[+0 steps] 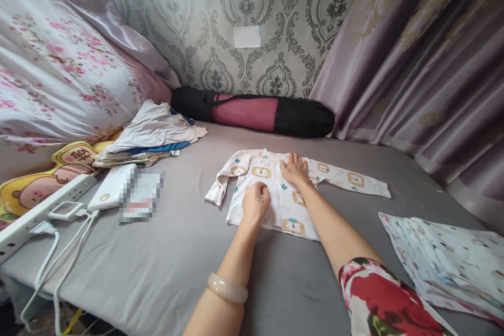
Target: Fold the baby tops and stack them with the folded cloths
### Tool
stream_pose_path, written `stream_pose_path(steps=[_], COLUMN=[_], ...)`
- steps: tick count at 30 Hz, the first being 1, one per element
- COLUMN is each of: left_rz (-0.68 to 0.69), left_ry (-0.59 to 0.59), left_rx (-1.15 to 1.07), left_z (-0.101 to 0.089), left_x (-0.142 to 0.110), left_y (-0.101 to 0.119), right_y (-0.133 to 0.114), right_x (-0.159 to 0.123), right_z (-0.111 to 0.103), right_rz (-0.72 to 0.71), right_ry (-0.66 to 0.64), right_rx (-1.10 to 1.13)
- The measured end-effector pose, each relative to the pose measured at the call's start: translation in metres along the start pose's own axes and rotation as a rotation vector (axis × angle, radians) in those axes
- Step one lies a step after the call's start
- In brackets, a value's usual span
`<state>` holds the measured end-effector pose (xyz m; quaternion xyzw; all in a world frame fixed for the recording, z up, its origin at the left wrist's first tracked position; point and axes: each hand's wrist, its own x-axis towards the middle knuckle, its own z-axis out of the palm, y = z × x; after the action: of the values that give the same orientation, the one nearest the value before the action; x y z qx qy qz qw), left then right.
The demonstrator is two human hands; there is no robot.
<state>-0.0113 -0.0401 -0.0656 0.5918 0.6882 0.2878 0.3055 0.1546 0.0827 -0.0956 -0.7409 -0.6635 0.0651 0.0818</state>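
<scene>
A small white long-sleeved shirt with lion faces and green leaves lies front up on the grey sheet. Its right-side sleeve stretches out flat, while the left-side sleeve bends down toward me. My left hand is closed, fingers curled in against the shirt's front left of the middle; the fingertips are hidden, so any cloth in them cannot be made out. Higher up, near the neckline, my right hand rests flat and open on the shirt, holding nothing.
Folded clothes lie stacked at the right, and a looser clothes pile at the back left. A white power bank, a blurred-out flat object and a power strip with cables sit left. A black-and-pink long bag lies along the wall.
</scene>
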Motion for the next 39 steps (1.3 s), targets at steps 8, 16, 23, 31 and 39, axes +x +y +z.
stream_pose_path(steps=[8, 16, 23, 31, 39], left_rz=[-0.041, -0.066, -0.059, -0.094, -0.056], left_ry=[0.031, 0.170, 0.171, 0.223, 0.414], left_rx=[-0.077, -0.262, -0.347, -0.384, -0.520], left_z=[0.003, 0.004, 0.007, 0.001, -0.004], left_x=[0.004, 0.013, 0.016, 0.014, 0.013], left_y=[0.002, -0.001, -0.002, 0.001, -0.003], right_y=[-0.030, -0.089, -0.096, -0.097, -0.116], right_x=[-0.007, 0.002, 0.011, 0.009, -0.021], right_z=[0.000, 0.014, 0.022, 0.020, 0.030], right_rz=[-0.098, -0.328, -0.282, -0.239, -0.167], right_ry=[0.059, -0.081, -0.072, -0.054, 0.086], right_rx=[-0.033, -0.007, -0.016, 0.098, 0.202])
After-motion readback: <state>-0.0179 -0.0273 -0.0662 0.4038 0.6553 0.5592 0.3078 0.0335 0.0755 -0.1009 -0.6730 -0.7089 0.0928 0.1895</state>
